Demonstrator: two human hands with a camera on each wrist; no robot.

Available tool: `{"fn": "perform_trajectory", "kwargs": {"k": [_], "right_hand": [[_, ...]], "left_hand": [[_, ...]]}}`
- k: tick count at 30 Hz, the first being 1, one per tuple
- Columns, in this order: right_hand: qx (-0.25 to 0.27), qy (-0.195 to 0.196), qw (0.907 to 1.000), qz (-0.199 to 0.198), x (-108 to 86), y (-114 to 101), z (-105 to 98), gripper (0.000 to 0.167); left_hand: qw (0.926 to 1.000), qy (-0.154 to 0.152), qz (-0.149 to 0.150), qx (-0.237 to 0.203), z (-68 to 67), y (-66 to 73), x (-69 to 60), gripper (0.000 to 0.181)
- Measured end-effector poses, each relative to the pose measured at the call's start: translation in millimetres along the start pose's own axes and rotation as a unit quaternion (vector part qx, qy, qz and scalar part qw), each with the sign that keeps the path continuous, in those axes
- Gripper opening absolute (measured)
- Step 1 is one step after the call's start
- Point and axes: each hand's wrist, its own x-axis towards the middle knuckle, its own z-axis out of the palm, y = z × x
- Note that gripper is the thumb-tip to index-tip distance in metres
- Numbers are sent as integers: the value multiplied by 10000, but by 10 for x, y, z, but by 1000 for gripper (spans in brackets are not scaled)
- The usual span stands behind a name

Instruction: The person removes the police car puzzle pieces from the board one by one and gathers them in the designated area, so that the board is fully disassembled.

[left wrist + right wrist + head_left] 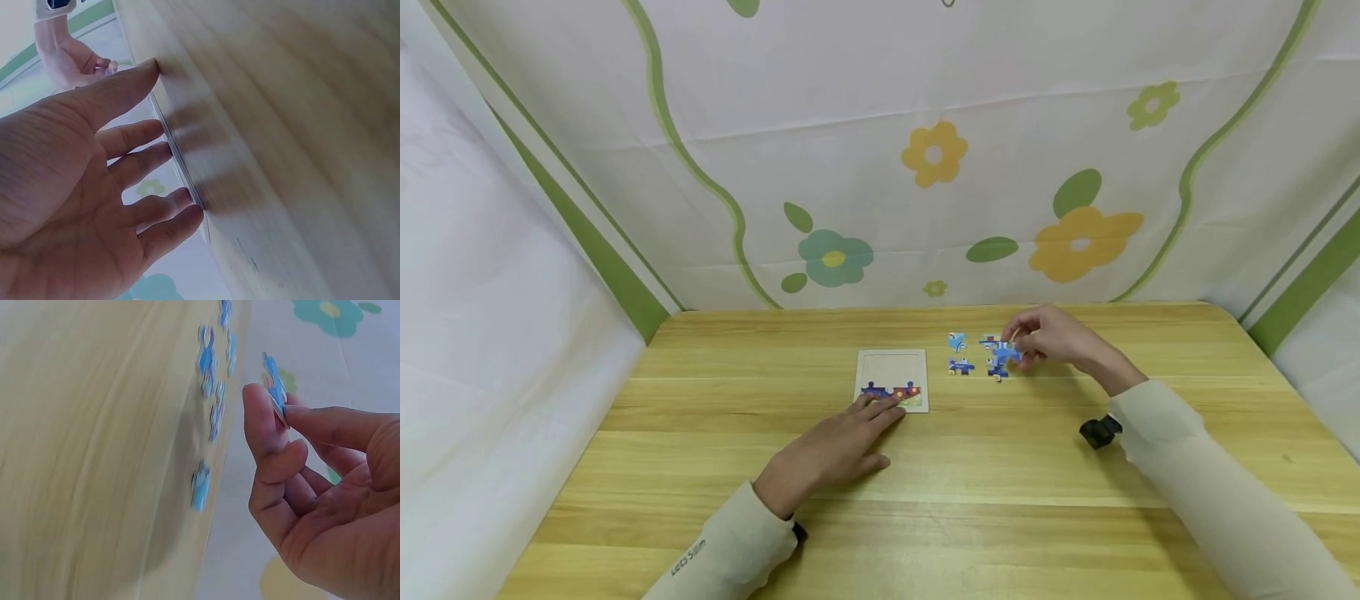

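My right hand (1054, 340) pinches a blue jigsaw piece (275, 384) between thumb and fingers, raised above the table in the right wrist view. Beneath and beside it lie several loose jigsaw pieces (961, 367), mostly blue. Left of them is a square puzzle tray (889, 367) with a pale rim, its lower part filled with blue and red fitted pieces (907, 394). My left hand (841, 450) rests its extended fingers on the tray's near edge and holds nothing. Those fingers hide part of the bottom row.
The wooden table (760, 367) reaches back to a white curtain (820, 167) printed with flowers. White cloth hangs on both sides. A black device (1101, 432) sits at the right cuff.
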Motion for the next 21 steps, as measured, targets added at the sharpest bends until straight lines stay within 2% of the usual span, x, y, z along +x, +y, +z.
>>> {"fn": "perform_trajectory", "kwargs": {"k": [13, 21], "right_hand": [[124, -102, 9992, 366, -74, 257, -151, 24], [27, -245, 9983, 534, -106, 323, -179, 23]], "left_hand": [[10000, -2, -9, 44, 4, -1, -6, 67], [10000, 8, 18, 55, -3, -5, -7, 67]]}}
